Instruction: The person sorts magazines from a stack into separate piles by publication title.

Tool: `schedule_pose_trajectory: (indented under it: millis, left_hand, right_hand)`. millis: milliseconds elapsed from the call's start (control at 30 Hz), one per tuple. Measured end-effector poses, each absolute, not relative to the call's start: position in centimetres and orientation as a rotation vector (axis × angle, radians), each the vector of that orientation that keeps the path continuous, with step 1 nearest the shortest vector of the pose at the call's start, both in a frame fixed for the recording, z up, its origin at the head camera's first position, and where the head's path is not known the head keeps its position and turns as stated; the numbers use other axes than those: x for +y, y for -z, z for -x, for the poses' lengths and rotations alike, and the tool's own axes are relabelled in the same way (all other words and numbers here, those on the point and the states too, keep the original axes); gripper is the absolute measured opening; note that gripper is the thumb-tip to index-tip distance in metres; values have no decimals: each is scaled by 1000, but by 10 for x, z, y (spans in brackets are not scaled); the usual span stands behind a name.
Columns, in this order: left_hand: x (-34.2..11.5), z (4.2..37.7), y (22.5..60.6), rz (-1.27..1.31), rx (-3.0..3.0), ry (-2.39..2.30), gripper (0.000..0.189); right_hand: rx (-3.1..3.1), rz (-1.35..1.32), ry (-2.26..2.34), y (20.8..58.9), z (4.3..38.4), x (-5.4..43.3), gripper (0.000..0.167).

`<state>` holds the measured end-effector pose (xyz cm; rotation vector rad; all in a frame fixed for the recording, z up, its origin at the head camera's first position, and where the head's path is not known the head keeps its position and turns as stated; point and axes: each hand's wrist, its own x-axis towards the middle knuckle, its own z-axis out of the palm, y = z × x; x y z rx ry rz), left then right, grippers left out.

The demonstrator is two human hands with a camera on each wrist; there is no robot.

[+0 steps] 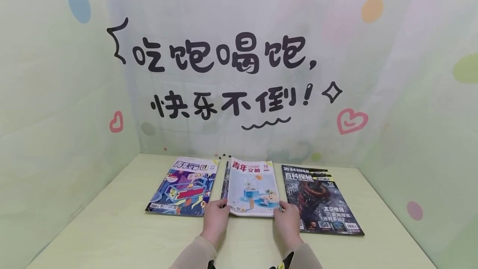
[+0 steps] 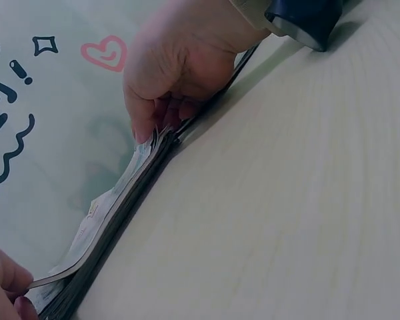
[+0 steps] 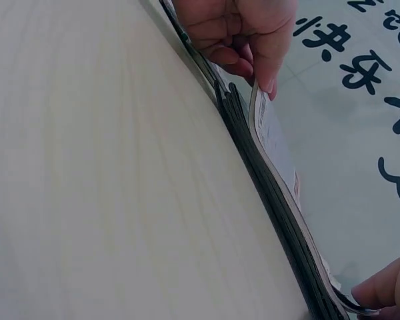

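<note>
White-covered magazine (image 1: 254, 190) lies on the middle of the tabletop (image 1: 112, 206), directly between both hands, long axis running away from the person; left hand (image 1: 216, 222) pinches its near left corner, right hand (image 1: 288, 221) its near right, neither closer. Near edge sits apart from the dark pile (image 3: 279, 207) beneath (can't count those layers). Count: two hands, one white-covered magazine, one purple-covered magazine (image 1: 183, 190) visible at left, two overlapping dark-covered magazines (image 1: 317, 196) at right.
</note>
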<state>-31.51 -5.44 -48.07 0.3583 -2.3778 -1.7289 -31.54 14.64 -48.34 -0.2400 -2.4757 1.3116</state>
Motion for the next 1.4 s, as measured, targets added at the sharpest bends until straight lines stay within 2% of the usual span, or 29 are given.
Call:
schedule_pose_trajectory:
  millis: [800,1233,1400]
  left_hand:
    - [-66,299,490,-387,-2287,1826,34]
    - [-72,301,493,-293,-2416,1725,33]
    - [-73,300,493,-311,-2368,1821,35]
  right_hand:
    - [-2514,216,-1281,489,302,146,35]
    - [-2499,232,-1289,489,299,144,34]
    - [-2495,239,-1280,487,297,143,33]
